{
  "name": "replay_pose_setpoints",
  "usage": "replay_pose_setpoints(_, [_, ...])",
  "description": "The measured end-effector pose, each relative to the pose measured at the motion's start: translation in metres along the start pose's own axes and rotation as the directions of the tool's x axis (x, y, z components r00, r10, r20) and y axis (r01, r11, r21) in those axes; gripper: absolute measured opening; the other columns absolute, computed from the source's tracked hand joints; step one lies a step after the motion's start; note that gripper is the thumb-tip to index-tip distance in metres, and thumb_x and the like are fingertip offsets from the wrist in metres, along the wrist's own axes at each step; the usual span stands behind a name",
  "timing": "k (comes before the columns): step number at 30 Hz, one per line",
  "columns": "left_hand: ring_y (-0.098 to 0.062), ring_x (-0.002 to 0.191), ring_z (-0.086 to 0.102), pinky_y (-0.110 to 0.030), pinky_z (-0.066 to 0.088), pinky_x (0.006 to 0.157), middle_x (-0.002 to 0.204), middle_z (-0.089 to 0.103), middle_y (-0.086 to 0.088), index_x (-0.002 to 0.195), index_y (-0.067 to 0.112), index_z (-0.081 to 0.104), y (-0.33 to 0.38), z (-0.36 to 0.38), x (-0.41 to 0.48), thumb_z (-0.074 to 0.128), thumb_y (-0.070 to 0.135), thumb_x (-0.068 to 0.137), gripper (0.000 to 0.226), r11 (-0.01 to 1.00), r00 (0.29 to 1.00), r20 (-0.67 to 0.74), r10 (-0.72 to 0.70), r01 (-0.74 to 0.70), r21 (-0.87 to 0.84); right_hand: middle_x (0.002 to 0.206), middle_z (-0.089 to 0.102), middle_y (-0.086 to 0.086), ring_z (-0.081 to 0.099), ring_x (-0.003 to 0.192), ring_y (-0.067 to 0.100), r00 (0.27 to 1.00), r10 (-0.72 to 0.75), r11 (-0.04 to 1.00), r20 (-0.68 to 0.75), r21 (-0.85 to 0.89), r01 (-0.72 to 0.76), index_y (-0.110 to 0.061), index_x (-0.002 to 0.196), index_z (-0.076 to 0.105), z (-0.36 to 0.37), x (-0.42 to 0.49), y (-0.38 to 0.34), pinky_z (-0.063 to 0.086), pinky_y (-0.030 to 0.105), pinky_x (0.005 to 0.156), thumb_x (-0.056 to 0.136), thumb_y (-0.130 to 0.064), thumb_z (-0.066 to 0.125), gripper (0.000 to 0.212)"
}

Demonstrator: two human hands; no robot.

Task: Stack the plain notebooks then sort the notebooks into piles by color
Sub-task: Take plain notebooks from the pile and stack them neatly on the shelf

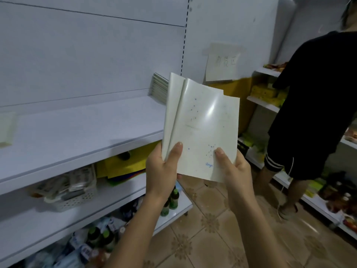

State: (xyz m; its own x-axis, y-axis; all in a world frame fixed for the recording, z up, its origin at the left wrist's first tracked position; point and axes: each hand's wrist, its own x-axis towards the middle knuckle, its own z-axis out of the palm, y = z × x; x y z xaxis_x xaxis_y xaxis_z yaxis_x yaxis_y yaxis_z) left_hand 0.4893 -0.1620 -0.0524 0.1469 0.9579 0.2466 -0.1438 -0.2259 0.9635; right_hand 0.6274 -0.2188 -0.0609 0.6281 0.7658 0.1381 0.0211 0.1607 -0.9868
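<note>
Just off the right front corner of the upper white shelf [77, 128], in the air over the tiled floor [202, 219], a small fan of white notebooks [204, 128] is held upright and tilted a little to the left. Their glossy covers carry faint blue dots joined by thin lines. A small blue word sits near the lower edge, too small to read. At least two covers show, and the exact count cannot be told.

The left hand [164, 169] grasps the lower left corner, thumb on the front cover and fingers curled behind. The right hand [234, 169] pinches the lower right corner, thumb pressed on the cover.

At the back right corner of the same shelf a second batch of pale notebooks [159, 88] sits against the rear panel, its right part hidden behind the held ones. Near the shelf's left end lies a pale flat thing [6, 130], blurred and cut off by the frame.

On the shelf below are a perforated white basket [71, 192] of packets and some yellow and coloured sheets [123, 165]. Lower down, green-capped bottles [172, 200] stand near the right front corner, partly behind the left wrist.

A paper sign [222, 64] hangs on the wall, its handwriting faint. To the right another person [309, 103] in dark clothes stands at further shelves, covering much of them.
</note>
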Motion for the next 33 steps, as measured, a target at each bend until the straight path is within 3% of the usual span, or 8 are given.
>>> replay_pose_setpoints(5, [-0.005, 0.068, 0.064, -0.022, 0.047, 0.042, 0.082, 0.067, 0.003, 0.09, 0.022, 0.062, -0.021, 0.027, 0.047, 0.06, 0.028, 0.09, 0.007, 0.999, 0.999, -0.021, -0.043, 0.043, -0.014, 0.109, 0.068, -0.007, 0.064, 0.1, 0.02, 1.0, -0.001, 1.0, 0.001, -0.008, 0.001, -0.035, 0.112, 0.06, 0.002, 0.055, 0.009, 0.054, 0.049, 0.086, 0.091, -0.032, 0.059, 0.021])
replay_pose_setpoints(10, [-0.006, 0.065, 0.06, -0.023, 0.049, 0.044, 0.082, 0.065, 0.0, 0.09, 0.025, 0.061, -0.043, 0.056, 0.125, 0.058, 0.03, 0.091, 0.005, 0.999, 0.999, -0.036, -0.016, 0.015, -0.036, 0.109, 0.067, -0.009, 0.066, 0.089, 0.008, 0.998, -0.065, 0.998, 0.02, -0.014, 0.065, -0.033, 0.112, 0.058, 0.017, 0.136, 0.008, 0.053, 0.02, 0.065, 0.093, -0.026, 0.057, 0.02])
replay_pose_setpoints(16, [-0.013, 0.058, 0.06, -0.024, 0.047, 0.043, 0.067, 0.058, -0.005, 0.075, 0.012, 0.053, -0.059, 0.089, 0.216, 0.048, 0.033, 0.095, 0.03, 0.998, 0.999, -0.026, 0.026, -0.028, -0.061, 0.101, 0.066, -0.013, 0.064, 0.087, 0.009, 0.99, -0.14, 0.988, -0.024, -0.063, 0.138, -0.039, 0.106, 0.056, 0.036, 0.233, 0.011, 0.049, 0.02, 0.063, 0.094, -0.029, 0.055, 0.016])
replay_pose_setpoints(19, [-0.01, 0.062, 0.062, -0.02, 0.046, 0.048, 0.067, 0.06, 0.002, 0.081, 0.011, 0.054, -0.067, 0.095, 0.248, 0.033, 0.034, 0.1, 0.036, 0.997, 0.997, 0.067, 0.026, -0.021, -0.081, 0.099, 0.064, -0.013, 0.063, 0.087, 0.01, 0.987, -0.149, 0.988, -0.064, -0.053, 0.145, -0.041, 0.101, 0.054, 0.044, 0.265, 0.02, 0.048, 0.019, 0.062, 0.094, -0.03, 0.055, 0.012])
replay_pose_setpoints(25, [-0.017, 0.078, 0.067, -0.024, 0.056, 0.059, 0.088, 0.065, -0.002, 0.107, 0.018, 0.055, -0.076, 0.103, 0.3, 0.031, 0.04, 0.098, 0.034, 0.993, 0.983, 0.182, 0.006, -0.028, 0.117, 0.096, 0.061, -0.016, 0.061, 0.087, 0.008, 0.989, -0.145, 0.989, -0.023, -0.005, 0.145, -0.038, 0.103, 0.055, 0.053, 0.326, 0.031, 0.048, 0.019, 0.064, 0.093, -0.026, 0.057, 0.015])
replay_pose_setpoints(27, [-0.009, 0.074, 0.066, -0.021, 0.054, 0.057, 0.083, 0.063, 0.005, 0.099, 0.024, 0.056, -0.076, 0.108, 0.316, 0.032, 0.04, 0.098, 0.029, 0.982, 0.992, 0.124, 0.029, -0.051, 0.181, 0.092, 0.063, -0.019, 0.063, 0.082, 0.002, 0.991, -0.135, 0.991, 0.019, 0.011, 0.135, -0.038, 0.099, 0.056, 0.059, 0.349, 0.032, 0.049, 0.017, 0.062, 0.093, -0.025, 0.057, 0.014])
replay_pose_setpoints(30, [-0.003, 0.055, 0.054, -0.01, 0.038, 0.047, 0.062, 0.052, 0.01, 0.073, 0.023, 0.049, -0.077, 0.119, 0.338, 0.031, 0.036, 0.099, 0.034, 0.918, 0.984, -0.126, 0.127, -0.069, 0.39, 0.094, 0.065, -0.016, 0.065, 0.082, 0.004, 0.985, -0.136, 0.991, 0.102, 0.017, 0.135, -0.035, 0.098, 0.058, 0.068, 0.384, 0.035, 0.051, 0.018, 0.061, 0.092, -0.025, 0.058, 0.012])
replay_pose_setpoints(33, [-0.011, 0.066, 0.057, -0.029, 0.048, 0.058, 0.07, 0.059, 0.004, 0.08, 0.016, 0.055, -0.08, 0.127, 0.364, 0.03, 0.037, 0.1, 0.038, 0.852, 0.943, -0.279, 0.18, -0.008, 0.524, 0.093, 0.068, -0.016, 0.066, 0.08, -0.001, 0.97, -0.15, 0.989, 0.19, 0.03, 0.147, -0.031, 0.098, 0.06, 0.077, 0.42, 0.035, 0.051, 0.015, 0.057, 0.092, -0.023, 0.059, 0.01])
